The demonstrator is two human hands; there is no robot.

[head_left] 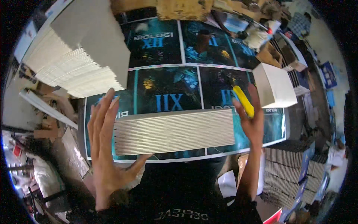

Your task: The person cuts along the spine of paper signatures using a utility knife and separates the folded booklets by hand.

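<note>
A long stack of thin, unbound book blocks [173, 130] lies in front of me, its many cream edges side by side. My left hand [108, 149] is at the stack's left end, with the fingers stretched up along that end and the thumb spread out by the near edge. Whether the palm presses on the stack I cannot tell. Beyond the right end is my right hand [253, 121], closed around a yellow cutter knife [244, 101] that points up and away to the left. Under everything lie printed dark teal cover sheets [167, 86].
A tall pile of paper blocks with a grey board [91, 37] stands at the back left. To the right is a white block [278, 86]. Stacked books [283, 171] sit lower right, and a wooden block [182, 10] is at the far edge. A person [299, 24] is far right.
</note>
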